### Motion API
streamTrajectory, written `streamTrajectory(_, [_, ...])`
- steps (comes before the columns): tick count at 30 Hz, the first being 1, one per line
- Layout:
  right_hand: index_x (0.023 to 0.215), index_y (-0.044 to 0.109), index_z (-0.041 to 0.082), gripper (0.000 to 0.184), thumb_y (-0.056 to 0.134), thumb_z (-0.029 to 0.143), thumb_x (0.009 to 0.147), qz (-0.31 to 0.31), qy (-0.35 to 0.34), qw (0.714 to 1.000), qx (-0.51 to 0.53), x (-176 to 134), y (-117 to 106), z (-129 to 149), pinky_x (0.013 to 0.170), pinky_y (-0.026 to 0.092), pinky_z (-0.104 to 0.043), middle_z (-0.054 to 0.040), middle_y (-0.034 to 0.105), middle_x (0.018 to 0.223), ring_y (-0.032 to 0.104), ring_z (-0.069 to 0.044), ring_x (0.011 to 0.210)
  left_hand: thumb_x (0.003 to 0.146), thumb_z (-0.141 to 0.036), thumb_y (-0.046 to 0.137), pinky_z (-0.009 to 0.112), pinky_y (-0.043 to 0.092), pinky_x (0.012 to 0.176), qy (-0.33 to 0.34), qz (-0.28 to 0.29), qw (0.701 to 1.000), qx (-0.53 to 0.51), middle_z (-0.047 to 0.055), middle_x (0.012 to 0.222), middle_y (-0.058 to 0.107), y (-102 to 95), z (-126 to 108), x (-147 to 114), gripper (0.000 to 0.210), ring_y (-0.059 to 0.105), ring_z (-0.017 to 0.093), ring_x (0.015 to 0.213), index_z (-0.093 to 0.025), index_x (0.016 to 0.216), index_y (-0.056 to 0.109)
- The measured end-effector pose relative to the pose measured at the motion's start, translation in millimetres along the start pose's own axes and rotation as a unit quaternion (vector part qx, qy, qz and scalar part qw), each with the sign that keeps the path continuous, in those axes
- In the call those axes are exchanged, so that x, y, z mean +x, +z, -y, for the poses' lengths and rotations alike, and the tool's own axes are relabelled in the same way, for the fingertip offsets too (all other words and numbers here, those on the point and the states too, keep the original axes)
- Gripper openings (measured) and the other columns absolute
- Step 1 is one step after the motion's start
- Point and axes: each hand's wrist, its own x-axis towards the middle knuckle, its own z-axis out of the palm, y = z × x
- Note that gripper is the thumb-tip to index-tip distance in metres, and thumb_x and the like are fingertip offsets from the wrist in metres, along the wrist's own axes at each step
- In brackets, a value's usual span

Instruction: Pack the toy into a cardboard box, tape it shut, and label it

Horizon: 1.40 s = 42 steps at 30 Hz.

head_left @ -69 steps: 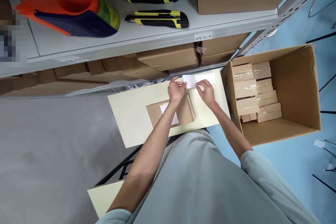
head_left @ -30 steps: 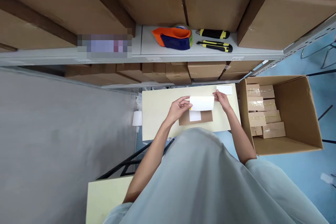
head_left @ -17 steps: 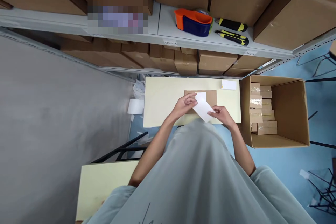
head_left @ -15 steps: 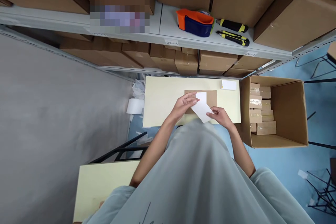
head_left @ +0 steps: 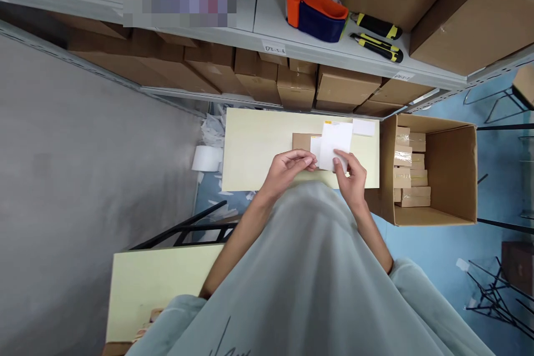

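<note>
A white paper sheet (head_left: 337, 134) with a small orange mark at its top edge is pinched at its lower end by my right hand (head_left: 351, 179), between thumb and fingers. To its left is my left hand (head_left: 290, 169), apart from the sheet, thumb and fingertips pressed together; whatever they may hold is hidden. Behind the hands a flat brown cardboard piece (head_left: 301, 141) lies on the pale yellow table (head_left: 256, 147). Another white label (head_left: 315, 145) shows on the cardboard, partly covered by the held sheet.
A white stack of paper or small box (head_left: 364, 127) lies at the table's back right. Right of the table stands an open carton (head_left: 453, 169) with several small boxes inside. Above, a shelf (head_left: 271, 11) holds an orange-and-blue tape dispenser (head_left: 316, 15) and two cutters (head_left: 377, 36).
The white sheet has turned from slanted between both hands to nearly straight and moved right and away from me. My left hand has let go of it. The head view has shifted slightly.
</note>
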Motion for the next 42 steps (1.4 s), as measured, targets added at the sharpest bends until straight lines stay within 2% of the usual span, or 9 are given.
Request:
streamTrajectory(3, [0.106,0.079,0.028,0.015,0.065,0.034,0.105,0.032,-0.082,0.996,-0.025,2,4,22,0.080,0.061,-0.037,-0.0035,0.078,0.096,0.072,-0.021,0.088,0.087,-0.052,0.087,0.033,0.061,0.078,0.018,0.021,0.999,0.044,0.008,0.091,0.080,3.9,-8,-4,0.035,0.071,0.018,0.078,-0.017,0.093,0.084])
streamTrajectory(5, [0.104,0.079,0.028,0.013,0.067,0.031,0.104,0.044,-0.094,0.994,-0.019,4,7,29,0.079,0.060,-0.036,-0.0025,0.079,0.094,0.073,-0.020,0.087,0.088,-0.053,0.086,0.033,0.060,0.076,0.034,0.028,0.997,0.064,0.008,0.090,0.079,6.7,-10,-5,0.036,0.069,0.017,0.076,-0.017,0.093,0.084])
streamTrajectory(12, [0.093,0.074,0.026,0.007,0.070,0.032,0.095,0.029,-0.049,0.998,-0.033,6,17,30,0.082,0.060,-0.036,-0.0017,0.078,0.090,0.073,-0.021,0.085,0.093,-0.058,0.079,0.032,0.060,0.081,0.124,-0.001,0.979,0.164,0.010,0.097,0.079,12.9,-4,-6,0.038,0.073,0.021,0.089,-0.020,0.094,0.085])
streamTrajectory(16, [0.088,0.073,0.026,0.006,0.072,0.031,0.090,0.027,-0.012,1.000,-0.004,6,20,29,0.081,0.060,-0.035,-0.0010,0.076,0.086,0.071,-0.020,0.081,0.097,-0.055,0.076,0.031,0.058,0.079,0.161,0.000,0.964,0.212,0.008,0.093,0.079,15.3,-7,-7,0.034,0.072,0.020,0.086,-0.022,0.093,0.085])
streamTrajectory(22, [0.085,0.073,0.025,0.009,0.075,0.033,0.088,0.045,0.032,0.998,0.030,8,15,28,0.075,0.057,-0.034,-0.0011,0.074,0.084,0.069,-0.020,0.080,0.094,-0.059,0.077,0.031,0.056,0.075,0.141,-0.001,0.967,0.213,0.007,0.091,0.079,18.0,-11,-6,0.036,0.070,0.020,0.084,-0.024,0.090,0.086])
streamTrajectory(29, [0.086,0.075,0.025,0.006,0.071,0.029,0.089,0.057,0.020,0.998,0.034,10,9,24,0.078,0.057,-0.034,-0.0012,0.075,0.085,0.070,-0.020,0.082,0.093,-0.059,0.079,0.031,0.057,0.076,0.124,0.007,0.973,0.194,0.009,0.094,0.079,18.6,-11,-4,0.036,0.072,0.021,0.087,-0.023,0.092,0.087])
streamTrajectory(34, [0.090,0.077,0.025,0.007,0.070,0.028,0.091,0.065,0.017,0.997,0.038,10,5,28,0.073,0.055,-0.033,-0.0009,0.075,0.086,0.069,-0.019,0.080,0.091,-0.057,0.081,0.031,0.056,0.075,0.108,0.005,0.977,0.185,0.008,0.095,0.078,20.7,-15,-4,0.035,0.070,0.020,0.085,-0.023,0.092,0.086])
streamTrajectory(39, [0.085,0.071,0.025,0.013,0.074,0.035,0.092,0.052,0.022,0.997,0.049,12,6,31,0.072,0.054,-0.033,-0.0006,0.072,0.084,0.066,-0.019,0.078,0.094,-0.057,0.079,0.031,0.054,0.076,0.119,0.015,0.971,0.205,0.008,0.092,0.078,23.8,-18,-3,0.035,0.069,0.021,0.086,-0.023,0.091,0.086])
streamTrajectory(42, [0.084,0.068,0.026,0.012,0.072,0.034,0.092,0.051,0.014,0.997,0.049,12,6,29,0.072,0.053,-0.032,0.0000,0.069,0.084,0.065,-0.019,0.079,0.094,-0.058,0.078,0.031,0.055,0.075,0.125,0.016,0.969,0.212,0.008,0.093,0.079,25.1,-17,-3,0.035,0.070,0.021,0.086,-0.024,0.092,0.087])
